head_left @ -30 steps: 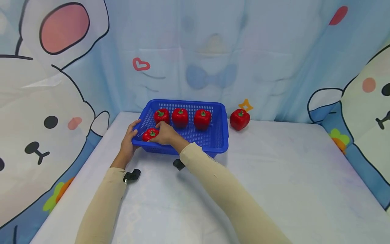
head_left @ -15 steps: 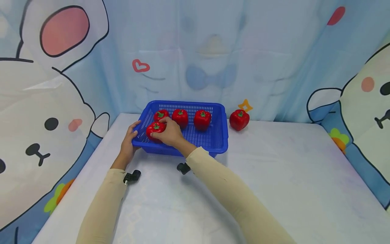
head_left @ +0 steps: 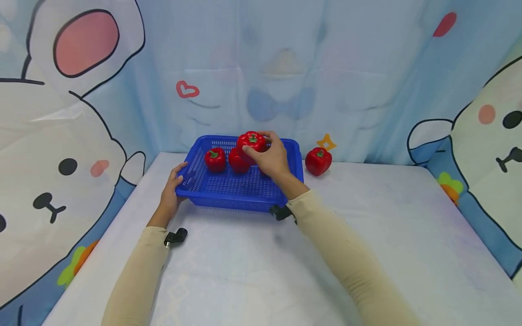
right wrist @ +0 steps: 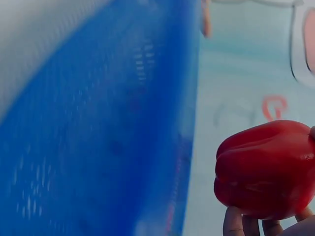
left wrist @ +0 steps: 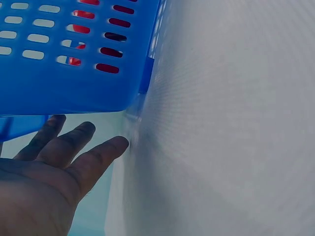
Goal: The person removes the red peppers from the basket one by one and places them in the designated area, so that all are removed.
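My right hand point(head_left: 272, 156) holds a red bell pepper point(head_left: 252, 141) raised over the back of a blue plastic basket point(head_left: 240, 202). In the right wrist view the glossy bell pepper point(right wrist: 266, 169) sits between fingertips below and another at its right edge. Inside the basket stand a bell pepper point(head_left: 215, 160) at the left and a second bell pepper point(head_left: 238, 162) beside it. A third is mostly hidden behind my right hand. My left hand point(head_left: 169, 199) grips the basket's left rim; in the left wrist view its fingers point(left wrist: 101, 160) reach along below the rim.
Another red bell pepper point(head_left: 318, 161) stands on the white-covered table point(head_left: 391, 226), right of the basket near the back edge. A blue cartoon-print curtain point(head_left: 281, 68) hangs behind and at both sides. Small black wrist cameras point(head_left: 176, 236) sit on both wrists.
My right hand has lifted a bell pepper from the basket's front left corner and carried it up and to the right. The left hand stays at the rim.
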A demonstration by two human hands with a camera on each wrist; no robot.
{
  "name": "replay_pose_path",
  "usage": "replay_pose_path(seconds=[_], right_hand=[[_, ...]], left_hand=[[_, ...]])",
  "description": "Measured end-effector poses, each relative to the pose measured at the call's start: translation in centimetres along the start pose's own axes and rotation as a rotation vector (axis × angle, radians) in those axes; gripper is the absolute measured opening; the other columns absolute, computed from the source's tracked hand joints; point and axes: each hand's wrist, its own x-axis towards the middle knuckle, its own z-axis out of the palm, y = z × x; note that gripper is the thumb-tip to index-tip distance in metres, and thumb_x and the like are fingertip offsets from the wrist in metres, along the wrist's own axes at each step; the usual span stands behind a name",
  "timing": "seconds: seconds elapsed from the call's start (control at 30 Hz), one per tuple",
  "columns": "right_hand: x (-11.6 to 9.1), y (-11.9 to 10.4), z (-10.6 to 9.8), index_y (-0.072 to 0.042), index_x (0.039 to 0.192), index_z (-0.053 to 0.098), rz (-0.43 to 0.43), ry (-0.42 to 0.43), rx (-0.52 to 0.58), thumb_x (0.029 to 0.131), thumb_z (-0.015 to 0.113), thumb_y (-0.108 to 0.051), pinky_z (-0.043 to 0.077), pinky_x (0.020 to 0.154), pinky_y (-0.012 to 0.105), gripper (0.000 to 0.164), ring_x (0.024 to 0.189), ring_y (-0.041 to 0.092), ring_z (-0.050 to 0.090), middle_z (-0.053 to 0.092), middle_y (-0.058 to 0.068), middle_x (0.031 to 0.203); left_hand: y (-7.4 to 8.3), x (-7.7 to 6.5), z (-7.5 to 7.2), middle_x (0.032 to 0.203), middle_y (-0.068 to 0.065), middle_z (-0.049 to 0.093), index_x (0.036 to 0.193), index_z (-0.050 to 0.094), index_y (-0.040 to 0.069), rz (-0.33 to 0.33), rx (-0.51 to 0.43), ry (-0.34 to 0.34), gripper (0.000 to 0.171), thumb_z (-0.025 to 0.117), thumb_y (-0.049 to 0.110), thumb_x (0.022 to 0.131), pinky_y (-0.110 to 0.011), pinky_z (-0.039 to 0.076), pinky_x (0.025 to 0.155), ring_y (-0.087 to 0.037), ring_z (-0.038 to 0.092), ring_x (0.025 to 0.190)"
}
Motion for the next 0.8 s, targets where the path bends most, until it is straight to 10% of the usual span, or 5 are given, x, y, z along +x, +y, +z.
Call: replay_pose_path(seconds=[0.43,0.8], right_hand=[[3.2,6.2,-12.7,-0.016,0.147,0.039,0.189,0.357,-0.053,0.086,0.073,-0.039,0.046,0.106,0.043,0.074,0.134,0.026,0.044,0.044,0.011,0.148],[3.6,13.9,-18.2,-0.022,0.152,0.026,0.467,0.564,-0.027,0.088,0.069,-0.045,0.04,0.111,0.039,0.081,0.148,0.019,0.026,0.028,0.001,0.16]], left_hand=[[0.1,-0.2,0.0,0.167,-0.003,0.008,0.155,0.021,0.036,-0.011,0.027,0.014,0.05,0.02,0.031,0.105,-0.06,0.026,0.116,-0.04,0.027,0.145],[-0.1,0.0,0.0,0.166,-0.004,0.01,0.155,0.021,0.034,-0.006,0.009,0.004,0.05,0.021,0.029,0.105,-0.057,0.029,0.113,-0.039,0.028,0.144]])
